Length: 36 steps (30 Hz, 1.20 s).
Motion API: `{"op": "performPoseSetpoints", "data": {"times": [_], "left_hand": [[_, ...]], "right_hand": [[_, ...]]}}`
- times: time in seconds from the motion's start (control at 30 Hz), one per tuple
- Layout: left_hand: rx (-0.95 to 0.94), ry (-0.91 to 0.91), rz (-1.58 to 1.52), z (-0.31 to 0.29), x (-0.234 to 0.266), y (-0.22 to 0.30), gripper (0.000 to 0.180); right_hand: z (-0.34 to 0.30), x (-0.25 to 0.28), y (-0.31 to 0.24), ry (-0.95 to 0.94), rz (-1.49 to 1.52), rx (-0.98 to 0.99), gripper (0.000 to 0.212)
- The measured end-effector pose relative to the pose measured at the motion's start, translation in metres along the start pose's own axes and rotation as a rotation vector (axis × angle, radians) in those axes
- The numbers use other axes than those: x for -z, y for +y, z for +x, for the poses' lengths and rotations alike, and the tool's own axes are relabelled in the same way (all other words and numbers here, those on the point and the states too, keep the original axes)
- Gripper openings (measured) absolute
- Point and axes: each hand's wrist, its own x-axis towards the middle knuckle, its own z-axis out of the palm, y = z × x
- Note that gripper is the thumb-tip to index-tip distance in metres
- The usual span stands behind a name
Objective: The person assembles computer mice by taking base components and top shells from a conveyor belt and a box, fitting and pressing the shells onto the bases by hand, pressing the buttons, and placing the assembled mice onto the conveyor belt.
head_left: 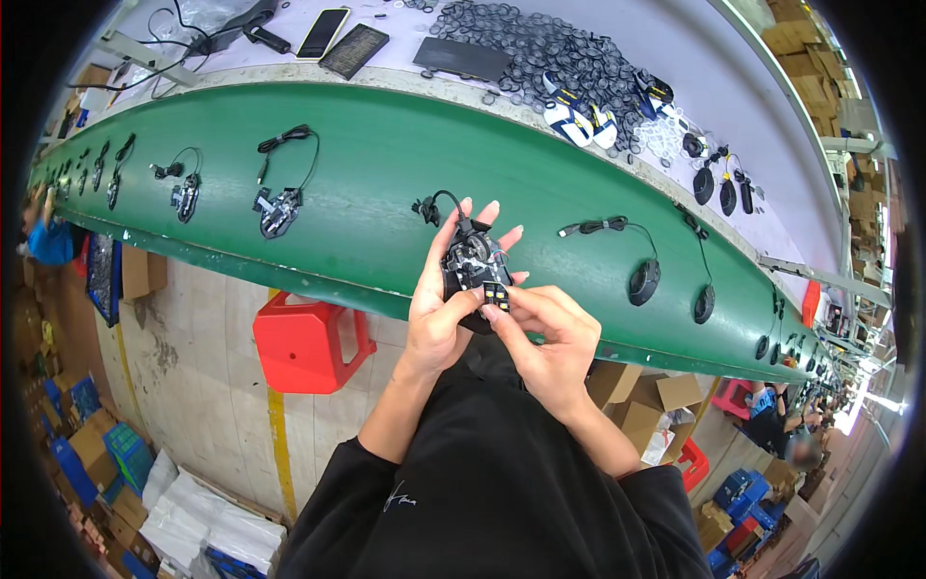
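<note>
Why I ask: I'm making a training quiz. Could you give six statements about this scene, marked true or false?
1. The left hand holds an opened mouse. True.
2. The left stool is blue. False: it is red.
3. The right hand pinches a small black part. True.
4. The phone lies on the belt. False: on the table beyond.
5. Several mice lie along the belt. True.
6. The sleeves are white. False: black.

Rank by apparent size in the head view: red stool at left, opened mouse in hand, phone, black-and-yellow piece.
1. Red stool
2. Opened mouse
3. Phone
4. Black-and-yellow piece
</note>
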Motion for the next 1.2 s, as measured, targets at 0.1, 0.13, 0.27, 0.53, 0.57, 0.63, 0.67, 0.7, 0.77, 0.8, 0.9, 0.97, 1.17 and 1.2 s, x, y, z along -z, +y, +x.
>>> {"op": "performPoseSetpoints", "data": {"times": [0.1,0.13,0.27,0.53,0.57,0.63,0.67,0.7,0.77,0.8,0.9,0.97,1.17,1.2], "left_hand": [[-0.007,-0.060,0.001,-0.001,0.008,-0.003,0.081],[-0.008,-0.078,-0.019,-0.001,0.011,-0.004,0.085],[-0.001,-0.091,0.001,-0.002,0.007,-0.003,0.097],[-0.014,-0.099,0.033,-0.001,0.003,0.000,0.096],[-0.009,-0.099,0.021,-0.001,0.003,0.001,0.096],[-0.022,-0.096,0.014,-0.003,0.003,0.001,0.095],[-0.028,-0.093,0.007,-0.003,0.003,0.001,0.095],[-0.025,-0.092,0.006,-0.003,0.003,0.000,0.095],[-0.038,-0.094,0.035,-0.004,0.003,0.001,0.094],[-0.038,-0.094,0.035,-0.005,0.003,0.002,0.094],[-0.039,-0.111,0.048,-0.005,0.003,0.003,0.094],[-0.063,-0.099,0.080,-0.007,0.003,0.002,0.094],[0.017,-0.024,0.059,-0.007,0.000,-0.001,0.088],[0.040,-0.067,-0.082,-0.006,0.009,-0.004,0.085]], "right_hand": [[0.000,-0.002,0.001,0.027,-0.060,0.034,0.028],[-0.001,-0.002,0.001,0.036,-0.106,0.057,0.028],[-0.001,-0.004,0.002,0.055,-0.141,0.077,0.028],[-0.001,-0.004,0.001,0.074,-0.132,0.123,0.030],[-0.001,-0.004,0.000,0.073,-0.132,0.123,0.030],[-0.001,-0.004,-0.002,0.070,-0.137,0.105,0.027],[-0.001,-0.004,-0.003,0.071,-0.138,0.103,0.027],[-0.001,-0.004,-0.004,0.069,-0.134,0.102,0.027],[-0.001,-0.004,-0.004,0.067,-0.131,0.101,0.027],[-0.002,-0.004,-0.004,0.059,-0.129,0.109,0.029],[-0.002,-0.005,-0.005,0.049,-0.131,0.114,0.031],[-0.002,-0.005,-0.008,0.048,-0.135,0.112,0.031],[0.009,0.006,-0.019,-0.141,-0.460,0.108,0.032],[0.014,0.012,-0.015,-0.228,-0.293,-0.011,0.032]]}}
